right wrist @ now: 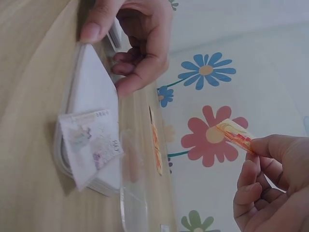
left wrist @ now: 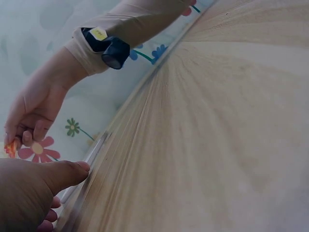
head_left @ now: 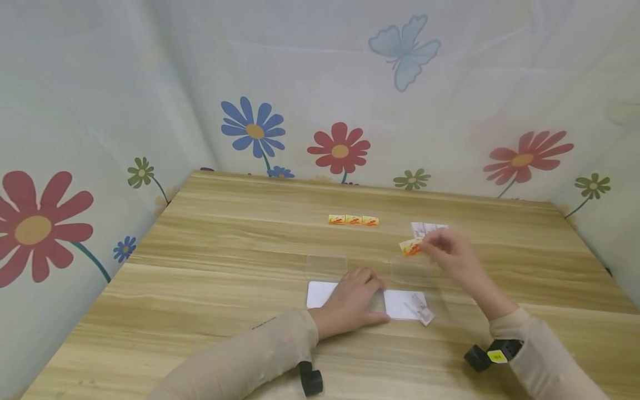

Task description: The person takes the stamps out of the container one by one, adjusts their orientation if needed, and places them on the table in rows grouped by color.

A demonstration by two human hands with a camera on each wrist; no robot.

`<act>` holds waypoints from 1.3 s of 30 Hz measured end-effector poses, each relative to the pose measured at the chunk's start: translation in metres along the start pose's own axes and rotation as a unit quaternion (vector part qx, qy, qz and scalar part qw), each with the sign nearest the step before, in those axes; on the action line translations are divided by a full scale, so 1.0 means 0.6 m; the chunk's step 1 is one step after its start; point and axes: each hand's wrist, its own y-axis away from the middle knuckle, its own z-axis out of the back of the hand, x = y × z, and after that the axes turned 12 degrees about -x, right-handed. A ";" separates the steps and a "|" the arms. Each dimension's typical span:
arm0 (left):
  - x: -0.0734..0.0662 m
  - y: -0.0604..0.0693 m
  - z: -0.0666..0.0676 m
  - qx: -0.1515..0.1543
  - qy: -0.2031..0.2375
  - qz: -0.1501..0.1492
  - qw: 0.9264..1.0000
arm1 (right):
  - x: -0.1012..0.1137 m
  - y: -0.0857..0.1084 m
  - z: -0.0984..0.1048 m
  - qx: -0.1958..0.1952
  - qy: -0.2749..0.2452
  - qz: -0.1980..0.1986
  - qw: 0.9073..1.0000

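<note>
On the table (head_left: 225, 250) we have a left box (head_left: 318, 293) and right box (head_left: 397, 304), a row of cards (head_left: 353, 220) behind.

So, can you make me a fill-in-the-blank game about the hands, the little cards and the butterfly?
1. A yellow-orange card is pinched by the ____ hand.
2. The row of similar cards toward the far side of the table has ____ cards.
3. The left hand touches a box whose top is ____.
4. The butterfly on the backdrop is light ____.

Missing words: right; three; white; blue.
</note>
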 end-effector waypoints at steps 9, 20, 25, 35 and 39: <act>0.000 0.001 0.001 -0.001 0.001 0.001 1.000 | 0.008 -0.027 0.013 0.003 0.032 -0.034 0.999; -0.001 0.001 0.003 0.000 0.002 0.002 1.000 | 0.014 -0.060 0.009 0.011 0.043 -0.067 0.997; 0.000 0.001 0.003 0.003 0.003 0.004 1.000 | 0.010 -0.075 0.006 0.013 0.034 -0.067 0.997; 0.002 0.001 0.000 -0.001 0.003 0.001 1.000 | 0.009 -0.101 -0.002 0.021 0.040 -0.067 0.997; 0.003 0.001 -0.001 0.001 0.003 0.002 1.000 | 0.006 -0.113 -0.004 0.020 0.033 -0.070 0.997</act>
